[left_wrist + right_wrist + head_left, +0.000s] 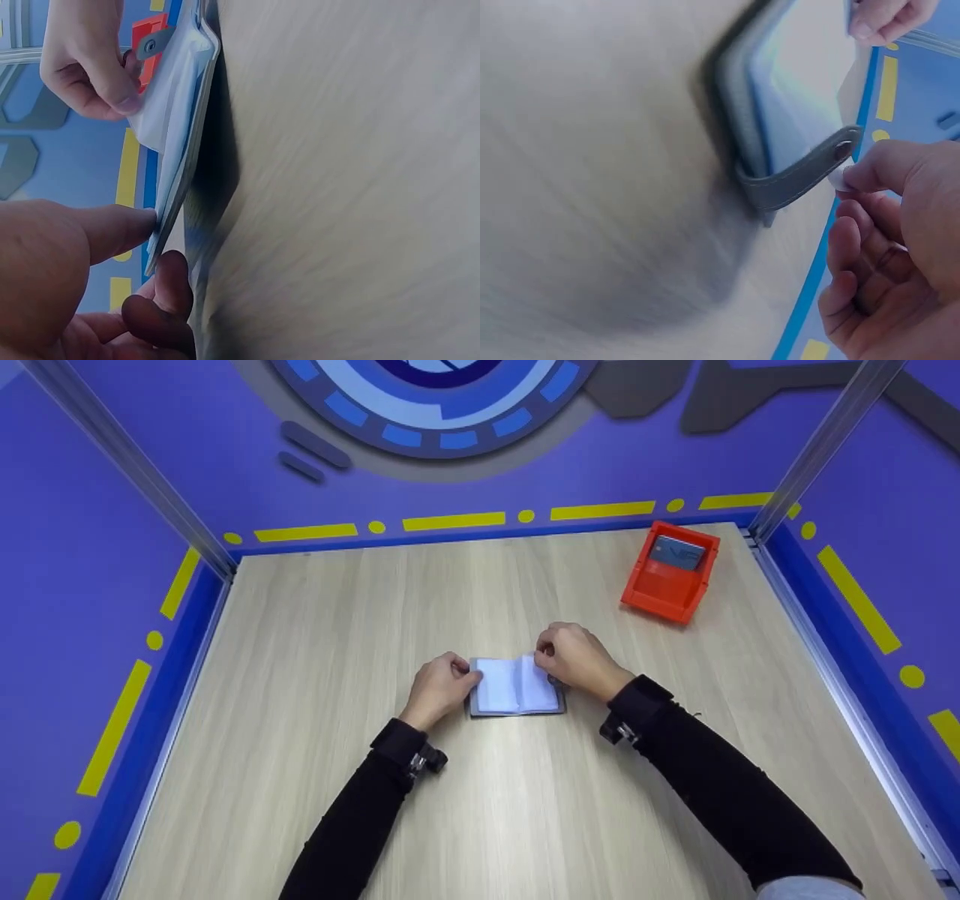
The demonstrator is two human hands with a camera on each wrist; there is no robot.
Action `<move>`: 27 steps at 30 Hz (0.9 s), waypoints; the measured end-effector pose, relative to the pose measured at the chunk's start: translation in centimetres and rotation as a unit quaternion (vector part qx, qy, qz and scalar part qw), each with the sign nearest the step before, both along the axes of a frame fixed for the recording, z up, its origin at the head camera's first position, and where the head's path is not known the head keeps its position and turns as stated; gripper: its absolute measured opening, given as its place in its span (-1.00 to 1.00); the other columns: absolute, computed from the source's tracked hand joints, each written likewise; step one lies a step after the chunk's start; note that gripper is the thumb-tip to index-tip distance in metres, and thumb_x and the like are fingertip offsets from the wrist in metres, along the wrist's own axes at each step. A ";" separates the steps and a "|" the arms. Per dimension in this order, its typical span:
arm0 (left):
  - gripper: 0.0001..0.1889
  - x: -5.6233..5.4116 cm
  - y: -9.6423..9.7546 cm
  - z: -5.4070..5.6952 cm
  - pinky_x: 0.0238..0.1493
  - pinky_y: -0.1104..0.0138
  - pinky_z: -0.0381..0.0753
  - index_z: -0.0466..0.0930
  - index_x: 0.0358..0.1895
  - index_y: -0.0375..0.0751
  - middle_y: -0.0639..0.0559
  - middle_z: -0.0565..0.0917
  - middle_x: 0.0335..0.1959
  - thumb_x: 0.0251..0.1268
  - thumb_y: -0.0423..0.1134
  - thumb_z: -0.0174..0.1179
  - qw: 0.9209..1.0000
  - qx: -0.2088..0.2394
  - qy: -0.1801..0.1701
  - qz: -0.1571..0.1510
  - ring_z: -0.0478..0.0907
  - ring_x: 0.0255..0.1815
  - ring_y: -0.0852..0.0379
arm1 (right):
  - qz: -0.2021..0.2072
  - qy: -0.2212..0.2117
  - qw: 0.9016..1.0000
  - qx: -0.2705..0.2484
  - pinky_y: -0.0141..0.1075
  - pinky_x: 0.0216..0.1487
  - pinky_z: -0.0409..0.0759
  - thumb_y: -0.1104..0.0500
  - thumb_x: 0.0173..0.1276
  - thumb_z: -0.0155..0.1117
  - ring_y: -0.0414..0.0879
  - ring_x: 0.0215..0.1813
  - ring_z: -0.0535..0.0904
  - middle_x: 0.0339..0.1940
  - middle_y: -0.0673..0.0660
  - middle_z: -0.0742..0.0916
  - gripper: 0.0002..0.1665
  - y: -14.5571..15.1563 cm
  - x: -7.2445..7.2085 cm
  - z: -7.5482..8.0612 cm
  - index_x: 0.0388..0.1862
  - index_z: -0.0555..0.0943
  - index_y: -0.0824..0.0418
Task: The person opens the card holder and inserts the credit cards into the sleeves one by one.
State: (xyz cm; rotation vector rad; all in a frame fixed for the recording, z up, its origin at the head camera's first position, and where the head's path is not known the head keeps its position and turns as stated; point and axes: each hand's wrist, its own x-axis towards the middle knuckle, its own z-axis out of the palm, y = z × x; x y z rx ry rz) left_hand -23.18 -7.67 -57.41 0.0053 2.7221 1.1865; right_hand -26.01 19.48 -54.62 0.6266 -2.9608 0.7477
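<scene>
A small grey card holder (475, 709) lies spread out at the middle of the table, its whitish plastic sleeves (497, 686) facing up. At its left edge, my left hand (439, 690) grips the cover, the thumb on top and fingers beneath in the left wrist view. My right hand (576, 656) pinches the upper corner of a right-side sleeve between thumb and forefinger, lifting that sleeve at an angle. A grey strap (799, 178) with a metal snap sticks out from the holder's right side, close beside the right fingers.
Toward the back right corner of the wooden table (337, 607) stands a red open tray (660, 604). Inside it a dark grey card (677, 553) leans at the far end. Blue panels with yellow marks wall the table at the back and both sides.
</scene>
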 end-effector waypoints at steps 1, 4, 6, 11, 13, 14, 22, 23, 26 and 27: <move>-0.69 0.0 0.0 0.0 -0.27 0.30 0.47 0.74 0.00 -0.16 0.06 0.69 -0.32 0.47 0.01 0.40 1.000 -0.001 0.001 0.000 0.58 -0.33 0.11 | -0.002 -0.007 1.000 -0.009 -0.17 -0.22 0.53 0.21 0.36 0.39 0.00 -0.27 0.61 -0.37 0.10 0.70 -0.88 -0.1 -0.1 0.0 -0.32 0.81 0.23; -0.71 0.0 -0.2 0.2 -0.30 0.30 0.46 0.76 -0.04 -0.14 0.10 0.66 -0.36 0.47 0.02 0.39 1.000 -0.003 0.006 0.001 0.56 -0.37 0.13 | -0.006 -0.028 0.999 -0.026 -0.24 -0.21 0.50 0.19 0.36 0.38 -0.04 -0.29 0.60 -0.38 0.07 0.70 -0.87 -0.4 -0.3 0.1 -0.34 0.79 0.21; -0.73 0.1 -0.3 0.4 -0.32 0.30 0.44 0.76 -0.10 -0.12 0.12 0.63 -0.40 0.48 0.02 0.38 1.000 -0.003 0.009 0.000 0.54 -0.40 0.14 | -0.009 -0.043 0.998 -0.041 -0.26 -0.22 0.50 0.19 0.39 0.38 -0.07 -0.31 0.59 -0.39 0.06 0.72 -0.87 -0.7 -0.5 0.2 -0.34 0.78 0.21; -0.77 0.1 -0.7 1.1 -0.36 0.31 0.42 0.78 -0.25 -0.05 0.18 0.59 -0.48 0.51 0.01 0.37 1.000 0.007 0.011 0.001 0.50 -0.46 0.16 | -0.020 -0.074 0.994 -0.073 -0.29 -0.24 0.51 0.15 0.45 0.38 -0.12 -0.34 0.58 -0.41 0.05 0.78 -0.83 -1.3 -0.8 0.4 -0.32 0.79 0.19; -0.76 0.1 -0.9 1.4 -0.37 0.31 0.42 0.78 -0.29 -0.03 0.18 0.60 -0.49 0.52 0.01 0.36 1.000 0.011 0.011 -0.001 0.50 -0.46 0.17 | -0.024 -0.084 0.993 -0.083 -0.29 -0.25 0.51 0.14 0.47 0.38 -0.13 -0.35 0.58 -0.41 0.04 0.79 -0.82 -1.6 -0.9 0.5 -0.31 0.80 0.19; -0.75 0.1 -1.0 1.6 -0.38 0.31 0.43 0.78 -0.30 -0.03 0.18 0.61 -0.49 0.53 0.01 0.36 1.000 0.016 0.008 -0.002 0.50 -0.47 0.18 | -0.025 -0.090 0.992 -0.087 -0.30 -0.25 0.51 0.13 0.47 0.38 -0.13 -0.35 0.57 -0.41 0.04 0.78 -0.81 -1.7 -0.9 0.5 -0.31 0.80 0.19; -0.69 0.4 -2.0 2.7 -0.51 0.35 0.42 0.82 -0.21 -0.16 0.17 0.63 -0.58 0.56 0.01 0.33 0.997 0.036 -0.043 -0.060 0.52 -0.65 0.23 | -0.045 -0.143 0.980 -0.130 -0.33 -0.36 0.53 0.08 0.53 0.36 -0.15 -0.39 0.59 -0.41 0.02 0.74 -0.78 -2.8 -1.0 0.8 -0.26 0.78 0.18; -0.68 0.4 -2.1 2.7 -0.51 0.35 0.40 0.83 -0.20 -0.18 0.17 0.62 -0.60 0.57 0.01 0.33 0.996 0.034 -0.046 -0.072 0.51 -0.66 0.23 | -0.044 -0.145 0.979 -0.137 -0.34 -0.37 0.53 0.08 0.54 0.34 -0.15 -0.40 0.60 -0.42 0.02 0.75 -0.76 -2.9 -1.0 0.8 -0.25 0.78 0.21; -0.65 0.6 -2.2 2.7 -0.50 0.35 0.37 0.84 -0.21 -0.21 0.20 0.59 -0.62 0.57 0.02 0.33 0.994 0.019 -0.049 -0.101 0.47 -0.64 0.24 | -0.037 -0.150 0.976 -0.152 -0.36 -0.41 0.49 0.08 0.56 0.29 -0.17 -0.42 0.60 -0.41 0.08 0.82 -0.70 -3.3 -1.0 0.8 -0.22 0.80 0.28; -0.64 0.6 -2.3 2.7 -0.49 0.35 0.35 0.84 -0.22 -0.22 0.20 0.57 -0.62 0.58 0.03 0.32 0.993 0.013 -0.048 -0.108 0.46 -0.63 0.24 | -0.033 -0.153 0.976 -0.155 -0.37 -0.41 0.47 0.08 0.57 0.27 -0.18 -0.43 0.61 -0.40 0.10 0.84 -0.68 -3.4 -1.0 0.8 -0.21 0.81 0.29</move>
